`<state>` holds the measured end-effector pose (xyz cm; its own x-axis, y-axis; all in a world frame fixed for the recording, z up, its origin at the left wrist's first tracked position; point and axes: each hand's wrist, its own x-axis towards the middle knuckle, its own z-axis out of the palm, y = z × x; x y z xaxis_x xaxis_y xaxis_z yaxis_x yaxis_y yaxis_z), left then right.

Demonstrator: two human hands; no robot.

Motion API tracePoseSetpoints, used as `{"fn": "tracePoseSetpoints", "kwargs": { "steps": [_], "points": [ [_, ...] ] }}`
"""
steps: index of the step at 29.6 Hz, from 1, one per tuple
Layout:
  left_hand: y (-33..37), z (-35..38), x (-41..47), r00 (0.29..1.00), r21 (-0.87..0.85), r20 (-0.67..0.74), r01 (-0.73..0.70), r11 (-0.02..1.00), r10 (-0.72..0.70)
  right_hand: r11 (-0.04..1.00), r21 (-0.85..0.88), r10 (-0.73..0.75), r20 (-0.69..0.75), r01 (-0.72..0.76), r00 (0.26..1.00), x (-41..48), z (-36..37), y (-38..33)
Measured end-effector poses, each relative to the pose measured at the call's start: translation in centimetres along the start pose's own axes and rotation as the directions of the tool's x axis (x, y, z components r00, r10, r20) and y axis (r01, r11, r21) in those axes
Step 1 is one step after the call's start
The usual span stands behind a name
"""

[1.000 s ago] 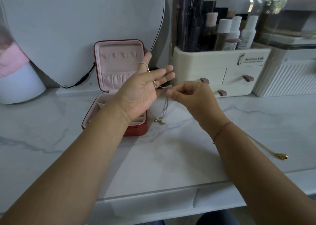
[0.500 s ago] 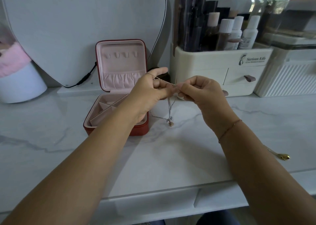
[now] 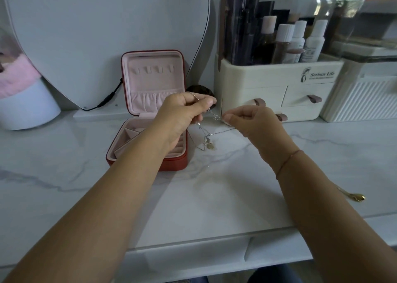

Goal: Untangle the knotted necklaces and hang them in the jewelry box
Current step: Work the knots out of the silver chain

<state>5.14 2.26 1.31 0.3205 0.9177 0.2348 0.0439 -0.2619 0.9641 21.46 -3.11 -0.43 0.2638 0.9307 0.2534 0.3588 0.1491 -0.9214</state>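
Knotted necklaces (image 3: pixel 208 143) being pinched by left hand (image 3: pixel 182 111) and right hand (image 3: pixel 252 121), open jewelry box (image 3: pixel 153 83) being overlapped, "Serious Life" organizer (image 3: pixel 264 83) at counter's (image 3: pixel 214 196) back edge.

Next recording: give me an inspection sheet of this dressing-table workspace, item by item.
Surface: white marble-look tabletop, grey-veined.
Job's things: tangled thin silver chain necklaces stretched between the hands, pendant dangling; open red jewelry box with pink lining, lid hooks bare; gold pendant necklace lying by the right forearm.
Clutter: cream plastic cosmetics organiser with bottles; white ribbed container; white tub topped with pink fluff.
Grips: left hand and right hand each pinch the chains.
Cables: black cable left of the box lid.
Surroundings: large rounded mirror against the wall.
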Motion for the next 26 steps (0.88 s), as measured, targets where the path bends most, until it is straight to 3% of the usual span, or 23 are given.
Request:
{"fn": "tracePoseSetpoints", "kwargs": {
  "steps": [4,7,10,13,17,19,21,23,26],
  "points": [
    [-0.4,0.2,0.1,0.993,0.176,-0.09,-0.065,0.982,0.081,0.999,-0.034,-0.002,0.006,0.002,1.0,0.2,0.0,0.2],
    [-0.5,0.2,0.2,0.985,0.186,-0.121,-0.097,0.978,0.121,1.0,0.028,0.004,0.024,-0.004,1.0,0.5,-0.1,0.2],
    [-0.4,0.3,0.3,0.981,0.169,-0.144,-0.105,0.98,0.13,0.971,0.238,-0.027,0.083,0.007,0.996,0.4,-0.2,0.0],
    [-0.3,0.2,0.2,0.985,0.065,-0.154,-0.067,0.996,0.077,0.869,0.494,-0.06,0.137,-0.016,0.989,0.5,-0.5,-0.2],
    [-0.2,0.4,0.1,0.988,0.027,-0.148,-0.045,0.999,0.048,0.762,0.636,-0.021,0.214,-0.123,0.977,0.5,-0.4,-0.5],
    [0.0,0.5,0.0,0.985,0.023,-0.16,-0.055,0.998,0.058,0.808,0.569,0.031,0.22,-0.154,0.975,0.5,-0.3,-0.6],
    [0.2,0.5,-0.1,0.984,0.026,-0.164,-0.063,0.998,0.066,0.931,0.355,0.038,0.13,-0.082,0.991,0.4,0.0,-0.4],
    [0.4,0.6,-0.2,0.984,0.028,-0.161,-0.069,0.997,0.073,0.991,0.136,-0.018,0.042,0.012,0.999,0.2,0.4,-0.3],
    [0.6,0.8,-0.4,0.986,0.003,-0.142,-0.084,0.996,0.083,0.992,0.117,-0.048,0.072,0.039,0.996,0.1,0.6,-0.3]
  ]
}}
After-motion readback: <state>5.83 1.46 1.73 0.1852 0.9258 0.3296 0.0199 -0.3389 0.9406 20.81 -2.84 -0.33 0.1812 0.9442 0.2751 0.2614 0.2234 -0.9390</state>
